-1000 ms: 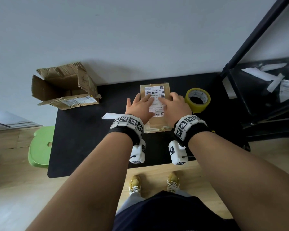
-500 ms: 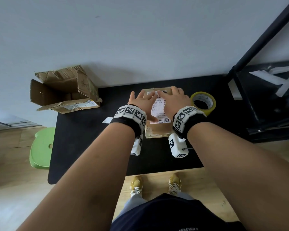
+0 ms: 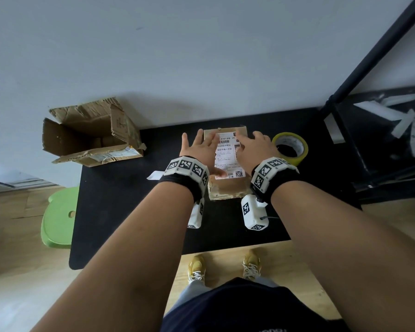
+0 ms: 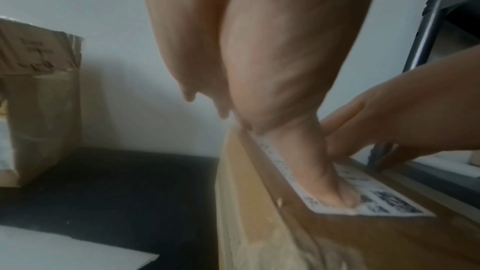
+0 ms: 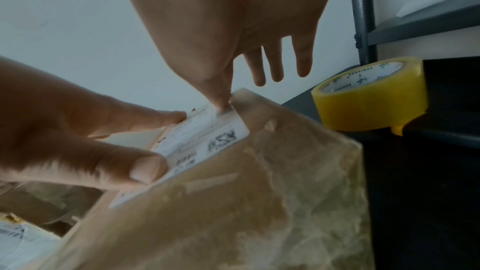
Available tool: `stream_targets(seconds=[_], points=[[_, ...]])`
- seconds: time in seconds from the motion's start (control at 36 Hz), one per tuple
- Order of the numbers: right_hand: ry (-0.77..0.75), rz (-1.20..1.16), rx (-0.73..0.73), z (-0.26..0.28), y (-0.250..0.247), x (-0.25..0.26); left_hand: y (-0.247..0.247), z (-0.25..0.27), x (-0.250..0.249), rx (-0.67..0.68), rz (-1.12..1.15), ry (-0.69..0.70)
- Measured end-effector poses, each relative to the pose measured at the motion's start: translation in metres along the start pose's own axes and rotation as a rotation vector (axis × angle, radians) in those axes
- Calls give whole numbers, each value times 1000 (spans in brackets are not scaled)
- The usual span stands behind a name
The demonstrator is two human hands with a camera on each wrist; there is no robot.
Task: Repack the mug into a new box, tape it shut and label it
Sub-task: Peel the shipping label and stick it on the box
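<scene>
Near the back edge of the black worktop [image 3: 120,212], about midway along it, the new box [image 3: 227,189] is sitting closed, its top and near side glossy with what looks like clear tape, and a white printed label [image 3: 228,161] is lying on its lid. Both hands are working on that label: the left hand [image 3: 198,152] is resting flat with fingers spread, its thumb pressing along the label's left margin toward the near corner, while the right hand [image 3: 254,149] is lying open over the label's right side, one fingertip pushing down at the far edge in the right wrist view. Neither hand is pinching or gripping anything. The mug itself is not visible in any view; judging by the sealed box, it is presumably already inside. Packing and taping therefore look finished, and the labelling appears to be in its last stage, with the sticker already placed and being smoothed down. Beside the box toward the right edge, the yellow tape roll [image 3: 290,148] is lying flat, and at the back left corner the torn old carton [image 3: 89,133] is standing open, overhanging the worktop. What remains seems to be only pressing the label's edges fully flat.
</scene>
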State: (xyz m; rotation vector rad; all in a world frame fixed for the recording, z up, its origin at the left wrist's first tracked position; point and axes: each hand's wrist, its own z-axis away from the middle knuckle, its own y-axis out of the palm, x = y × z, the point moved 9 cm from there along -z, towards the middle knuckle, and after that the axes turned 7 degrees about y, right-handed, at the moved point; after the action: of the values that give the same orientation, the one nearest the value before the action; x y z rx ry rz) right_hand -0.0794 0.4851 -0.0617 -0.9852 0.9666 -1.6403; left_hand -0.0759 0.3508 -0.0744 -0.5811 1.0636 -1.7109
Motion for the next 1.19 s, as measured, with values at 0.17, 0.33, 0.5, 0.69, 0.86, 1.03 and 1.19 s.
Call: stream_targets(seconds=[0.17, 0.33, 0.5, 0.69, 0.86, 1.03, 1.19], points=[[-31, 2, 12, 9, 3, -7, 5, 7, -2, 14, 4, -35], [-22, -76, -48, 21, 12, -14, 17, 22, -9, -49, 62, -61], [-43, -215, -87, 35, 19, -18, 20, 38, -26, -190, 50, -83], [-8, -446, -55, 52, 22, -31, 27, 49, -33, -344, 220, -102], [66, -506, -99, 60, 22, -41, 32, 61, -27, -499, 475, -122], [234, -546, 42, 56, 40, -41, 37, 69, -10, -558, 918, -309], [248, -630, 132, 56, 53, -39, 56, 57, -6, -398, 1016, -387]])
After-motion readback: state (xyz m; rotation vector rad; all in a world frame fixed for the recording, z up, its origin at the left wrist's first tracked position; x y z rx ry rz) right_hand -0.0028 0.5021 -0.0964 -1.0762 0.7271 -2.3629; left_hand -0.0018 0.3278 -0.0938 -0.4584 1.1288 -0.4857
